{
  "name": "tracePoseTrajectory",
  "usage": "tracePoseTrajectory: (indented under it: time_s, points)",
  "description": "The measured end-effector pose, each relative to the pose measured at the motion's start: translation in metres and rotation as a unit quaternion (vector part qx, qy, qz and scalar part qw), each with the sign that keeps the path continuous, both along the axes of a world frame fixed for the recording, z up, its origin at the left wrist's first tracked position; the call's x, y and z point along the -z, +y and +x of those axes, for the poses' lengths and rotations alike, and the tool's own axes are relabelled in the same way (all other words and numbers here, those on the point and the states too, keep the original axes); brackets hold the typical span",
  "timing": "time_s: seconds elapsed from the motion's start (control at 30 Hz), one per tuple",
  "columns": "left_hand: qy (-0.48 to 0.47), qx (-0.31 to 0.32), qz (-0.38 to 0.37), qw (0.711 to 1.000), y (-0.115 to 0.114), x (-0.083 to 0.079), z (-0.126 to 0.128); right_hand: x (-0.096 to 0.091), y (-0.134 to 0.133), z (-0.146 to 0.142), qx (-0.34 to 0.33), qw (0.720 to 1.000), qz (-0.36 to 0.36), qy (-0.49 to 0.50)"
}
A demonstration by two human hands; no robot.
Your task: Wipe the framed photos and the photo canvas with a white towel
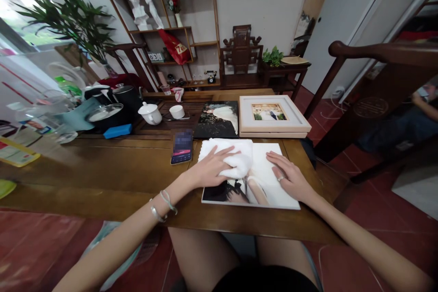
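Note:
A printed photo panel [273,191] lies flat near the table's front edge, its right part mostly white and its lower left dark. My left hand [215,166] presses a white cloth [239,155] onto the panel's upper left, with the fingers curved over a bunched fold. The cloth hides that part of the picture. On the panel's right side my right hand [289,175] rests flat, fingers stretched out and a ring on one of them; it holds nothing. A dark photo panel [217,118] lies just behind the cloth, beside a framed photo [273,116] that sits on another pale frame.
Left of the panel lies a phone [182,147]. Farther back are a white lidded cup [149,114], a small white cup [177,112], a blue block [118,131] and a black kettle [127,96]. A dark wooden chair [369,86] stands close on the right.

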State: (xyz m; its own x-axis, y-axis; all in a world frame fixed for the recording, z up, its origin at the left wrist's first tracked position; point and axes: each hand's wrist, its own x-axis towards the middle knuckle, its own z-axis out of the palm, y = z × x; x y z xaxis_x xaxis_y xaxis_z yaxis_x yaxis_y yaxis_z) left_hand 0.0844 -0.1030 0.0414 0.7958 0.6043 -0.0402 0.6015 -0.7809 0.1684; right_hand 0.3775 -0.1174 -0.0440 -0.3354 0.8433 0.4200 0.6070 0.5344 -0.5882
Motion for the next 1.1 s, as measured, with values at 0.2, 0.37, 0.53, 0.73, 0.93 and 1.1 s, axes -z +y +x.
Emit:
tracePoseTrajectory:
  time_s: [0.2, 0.37, 0.53, 0.73, 0.93, 1.1]
  points:
    - [0.017, 0.066, -0.039, 0.997, -0.069, -0.004, 0.004, -0.002, -0.001, -0.001, 0.008, 1.0, -0.013, -0.005]
    - [0.021, 0.08, -0.049, 0.995, -0.083, -0.005, 0.007, -0.003, -0.002, -0.002, 0.008, 1.0, -0.008, -0.003]
    - [0.004, 0.044, -0.018, 0.999, -0.025, -0.002, 0.006, -0.001, -0.001, -0.001, 0.005, 1.0, -0.001, -0.001]
    - [-0.008, 0.004, -0.005, 1.0, 0.033, -0.007, 0.01, -0.002, -0.001, -0.001, 0.003, 1.0, -0.001, 0.002]
    - [0.013, -0.014, -0.031, 0.999, 0.004, -0.014, 0.012, -0.003, -0.001, -0.002, 0.005, 1.0, -0.01, 0.004]
    - [0.017, 0.04, -0.065, 0.997, -0.066, -0.013, 0.018, -0.004, -0.003, -0.004, 0.011, 1.0, -0.008, 0.006]
